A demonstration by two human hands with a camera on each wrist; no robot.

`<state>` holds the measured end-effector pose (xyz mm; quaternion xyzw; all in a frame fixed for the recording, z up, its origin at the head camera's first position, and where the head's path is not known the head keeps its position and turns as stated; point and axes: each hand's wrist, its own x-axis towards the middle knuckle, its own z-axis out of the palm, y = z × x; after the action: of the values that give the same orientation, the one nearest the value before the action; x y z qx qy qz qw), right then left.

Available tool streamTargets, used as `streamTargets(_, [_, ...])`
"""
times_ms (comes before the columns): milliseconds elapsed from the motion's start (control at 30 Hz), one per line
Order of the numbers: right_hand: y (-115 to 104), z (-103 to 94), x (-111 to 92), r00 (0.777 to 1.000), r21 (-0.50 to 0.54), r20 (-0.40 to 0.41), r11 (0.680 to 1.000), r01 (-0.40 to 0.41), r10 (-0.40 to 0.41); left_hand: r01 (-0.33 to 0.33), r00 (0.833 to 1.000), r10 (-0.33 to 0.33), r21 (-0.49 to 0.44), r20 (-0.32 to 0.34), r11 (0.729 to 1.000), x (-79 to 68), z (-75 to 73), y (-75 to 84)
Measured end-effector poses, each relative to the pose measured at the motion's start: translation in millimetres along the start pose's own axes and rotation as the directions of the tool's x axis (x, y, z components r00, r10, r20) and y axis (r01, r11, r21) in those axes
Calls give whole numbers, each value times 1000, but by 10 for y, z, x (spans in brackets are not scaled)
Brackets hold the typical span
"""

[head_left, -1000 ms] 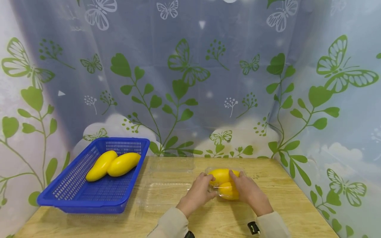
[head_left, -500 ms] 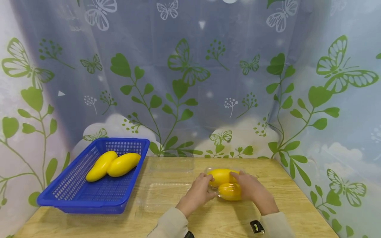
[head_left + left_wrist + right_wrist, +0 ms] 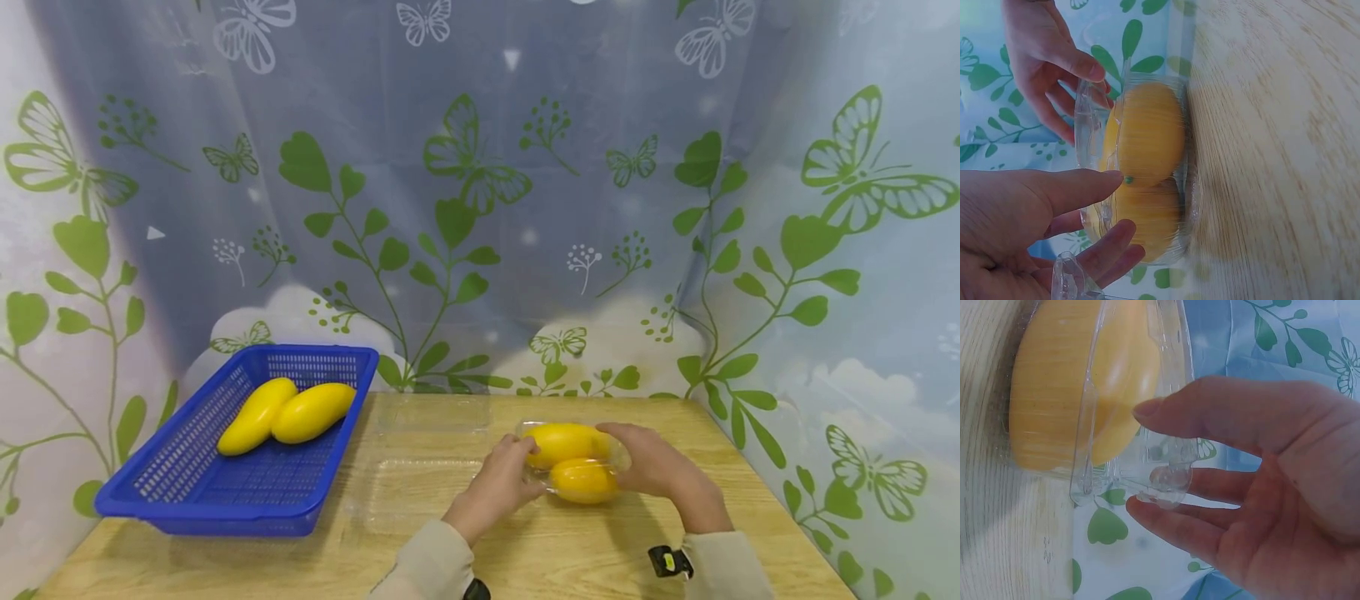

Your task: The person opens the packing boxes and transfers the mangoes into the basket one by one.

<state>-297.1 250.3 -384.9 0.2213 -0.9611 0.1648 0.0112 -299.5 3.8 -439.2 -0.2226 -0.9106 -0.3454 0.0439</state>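
Note:
A clear plastic container (image 3: 546, 498) stands on the table in the head view with two yellow mangoes inside, one mango (image 3: 561, 445) behind the other mango (image 3: 583, 481). My left hand (image 3: 497, 490) holds its left end; in the left wrist view the thumb lies on the rim and the fingers are at the side. At the right end my right hand (image 3: 660, 468) grips the corner. Seen from the right wrist, the thumb (image 3: 1169, 415) is on the upper clear plastic and the fingers (image 3: 1185, 528) bend around the corner. Clear plastic covers the mangoes.
To the left, a blue plastic basket (image 3: 225, 510) holds two more mangoes (image 3: 313, 413). Between basket and hands lies an open clear container (image 3: 420, 492) on the wooden table (image 3: 540, 558). A patterned curtain (image 3: 480, 250) hangs behind and at the sides.
My right hand has slid right, from on top of the mangoes to the container's right end, uncovering more of the front mango. My left hand has stayed in place.

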Motion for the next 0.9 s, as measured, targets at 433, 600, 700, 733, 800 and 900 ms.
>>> streamTargets(433, [42,-43,11,1000,21,18,1000,12,-13,23,1000,-23,-9,18,1000,-4,-15,19])
streamTargets(600, [29,-54,8,1000,34,25,999,-5,4,25,999,-25,-17,20,1000,-10,-20,25])
streamTargets(700, [22,-61,6,999,41,28,999,-18,17,24,1000,-24,-16,20,1000,-12,-26,28])
streamTargets(733, [22,-64,6,999,44,29,999,-22,21,23,1000,-22,-17,20,1000,-9,-26,27])
streamTargets(800, [25,-69,8,999,49,32,998,-27,26,21,1000,-20,-19,19,1000,-5,-25,25])
streamTargets(900, [37,-73,10,999,60,43,998,-33,30,20,1000,-20,-24,19,1000,-5,-24,21])
